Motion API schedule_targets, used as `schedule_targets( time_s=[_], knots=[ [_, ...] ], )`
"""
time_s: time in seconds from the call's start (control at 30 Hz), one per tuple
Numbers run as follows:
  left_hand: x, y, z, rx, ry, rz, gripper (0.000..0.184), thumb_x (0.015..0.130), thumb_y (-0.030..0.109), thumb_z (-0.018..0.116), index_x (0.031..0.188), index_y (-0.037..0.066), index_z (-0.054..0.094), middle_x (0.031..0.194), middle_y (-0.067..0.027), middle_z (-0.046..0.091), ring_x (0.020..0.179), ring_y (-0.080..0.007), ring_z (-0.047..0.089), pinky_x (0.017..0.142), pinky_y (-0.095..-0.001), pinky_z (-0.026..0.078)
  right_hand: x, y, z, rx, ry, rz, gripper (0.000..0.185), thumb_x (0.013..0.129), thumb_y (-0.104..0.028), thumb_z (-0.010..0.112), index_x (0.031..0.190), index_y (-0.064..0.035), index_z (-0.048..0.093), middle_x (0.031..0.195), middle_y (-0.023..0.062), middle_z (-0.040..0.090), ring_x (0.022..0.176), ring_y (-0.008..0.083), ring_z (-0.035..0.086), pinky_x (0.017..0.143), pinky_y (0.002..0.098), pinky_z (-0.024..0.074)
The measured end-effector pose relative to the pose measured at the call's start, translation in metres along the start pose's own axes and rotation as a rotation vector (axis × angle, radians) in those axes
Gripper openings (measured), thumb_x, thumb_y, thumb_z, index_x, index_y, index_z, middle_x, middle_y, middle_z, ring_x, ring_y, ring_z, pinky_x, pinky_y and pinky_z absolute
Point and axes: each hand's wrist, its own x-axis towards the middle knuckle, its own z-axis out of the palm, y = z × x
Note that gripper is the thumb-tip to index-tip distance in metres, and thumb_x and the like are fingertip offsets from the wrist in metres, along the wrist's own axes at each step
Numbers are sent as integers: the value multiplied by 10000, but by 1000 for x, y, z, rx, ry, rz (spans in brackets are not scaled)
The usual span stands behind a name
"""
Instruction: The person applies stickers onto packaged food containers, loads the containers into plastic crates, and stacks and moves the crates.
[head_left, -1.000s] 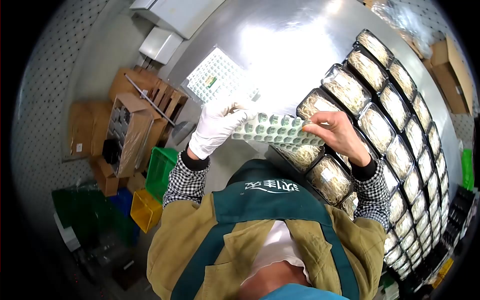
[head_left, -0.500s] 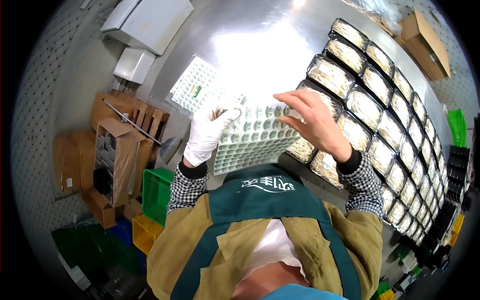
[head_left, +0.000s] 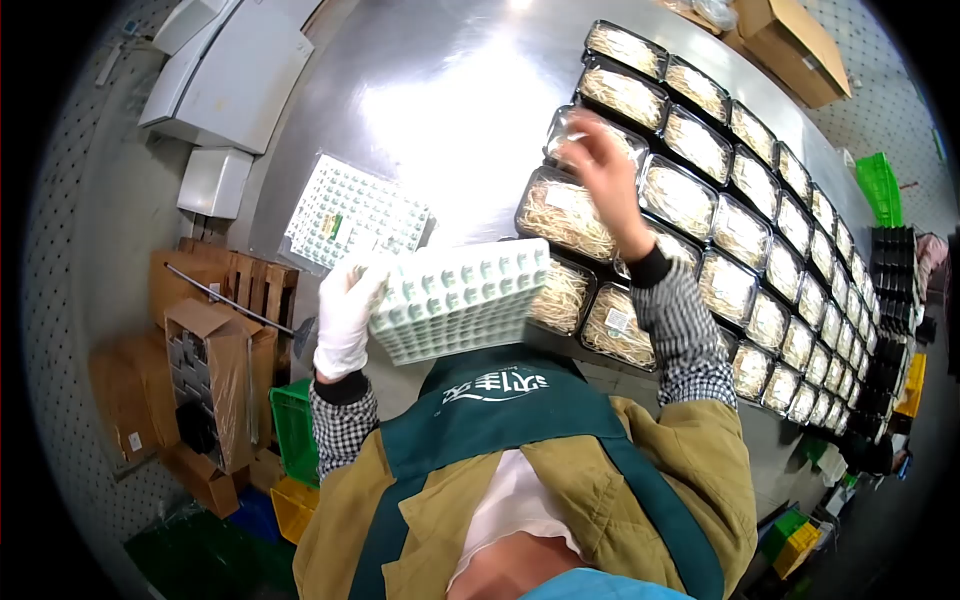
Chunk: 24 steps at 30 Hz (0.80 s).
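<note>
My left hand [head_left: 350, 312], in a white glove, grips the left edge of a sheet of stickers [head_left: 462, 295] printed with rows of green-and-white labels. The sheet tilts in front of my apron. My bare right hand [head_left: 607, 170] is over a black tray of pale, stringy food [head_left: 567, 212], near the left side of the rows. Motion smears its fingers, and whether a sticker is between them does not show. A second stack of sticker sheets [head_left: 352, 212] lies on the metal table, beyond my left hand.
Many filled trays [head_left: 740, 232] stand in close rows across the right of the metal table [head_left: 450, 60]. Cardboard boxes [head_left: 205, 385] and a green crate [head_left: 293, 432] are on the floor at left. An open carton [head_left: 795, 50] sits at the far right.
My right hand has left the sticker sheet and moved up and over the trays. My left hand still holds the sheet, now lower and further left. The whole view has shifted.
</note>
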Motion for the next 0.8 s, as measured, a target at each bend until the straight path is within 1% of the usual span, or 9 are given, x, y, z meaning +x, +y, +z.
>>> schedule_targets(
  time_s=[0.03, 0.13, 0.3, 0.37, 0.43, 0.5, 0.6, 0.7, 0.8],
  knots=[
    [-5, 5, 3, 20, 45, -9, 119, 879, 74, 571, 950, -19, 592, 806, 8, 592, 671, -33, 499, 622, -177, 399, 19, 30, -14, 80, 125, 252, 393, 805, -38, 610, 1187, -5, 522, 1083, 145, 595, 839, 188, 624, 746, 298, 504],
    [-15, 0, -13, 39, 76, -24, 73, 873, 59, 559, 909, 0, 584, 792, 16, 588, 658, -27, 494, 615, -173, 401, 23, 121, -29, -167, 283, 437, 582, 754, -69, 656, 1275, 34, 419, 1205, 206, 551, 939, 229, 649, 765, 309, 517],
    [-24, -7, -28, -52, 145, -1, 66, 865, 66, 573, 910, 18, 584, 793, 23, 595, 633, -24, 486, 597, -158, 391, 4, 127, 10, -504, 284, 184, 525, 754, -28, 617, 1247, -8, 437, 1110, 141, 512, 879, 185, 585, 802, 341, 454],
    [-28, -9, -37, -43, 154, 11, 84, 864, 79, 580, 921, 17, 576, 846, -8, 621, 677, -50, 526, 640, -178, 422, 4, 119, 4, -1104, 257, -73, 522, 754, -42, 619, 1246, -25, 444, 1079, 122, 541, 836, 189, 595, 740, 327, 456],
    [-33, -4, -39, -64, 200, 16, 93, 865, 85, 580, 928, 17, 571, 874, -24, 631, 706, -65, 549, 665, -191, 438, 12, 126, -11, -918, 274, 250, 492, 752, -26, 586, 1227, -55, 462, 1100, 97, 540, 999, 225, 541, 855, 372, 370],
    [-36, -6, -42, -87, 250, 22, 105, 867, 97, 577, 940, 26, 554, 896, -39, 634, 734, -83, 569, 686, -205, 451, 28, 147, -29, -795, 422, 158, 464, 757, -59, 599, 1203, -49, 472, 1028, 65, 596, 963, 230, 551, 854, 384, 362],
    [-38, -12, -44, -118, 249, 31, 99, 862, 98, 584, 928, 31, 552, 893, -37, 635, 734, -86, 570, 693, -212, 455, 75, 165, -43, -438, 570, 298, 442, 779, -176, 633, 1166, -22, 486, 809, 20, 671, 835, 225, 596, 826, 382, 394],
    [-41, -12, -37, -126, 294, 54, 101, 856, 100, 596, 920, 33, 557, 896, -42, 639, 753, -92, 574, 710, -219, 457, 104, 203, -39, -591, 587, 336, 490, 753, -227, 657, 1174, -40, 490, 813, 20, 679, 831, 228, 600, 832, 392, 385],
    [-43, -13, -40, -98, 373, 85, 130, 845, 113, 620, 932, 25, 581, 906, -44, 648, 800, -108, 585, 758, -242, 458, 102, 201, -41, -1021, 447, 237, 496, 747, -233, 663, 1192, -95, 494, 917, 13, 640, 990, 234, 528, 869, 392, 321]
  ],
)
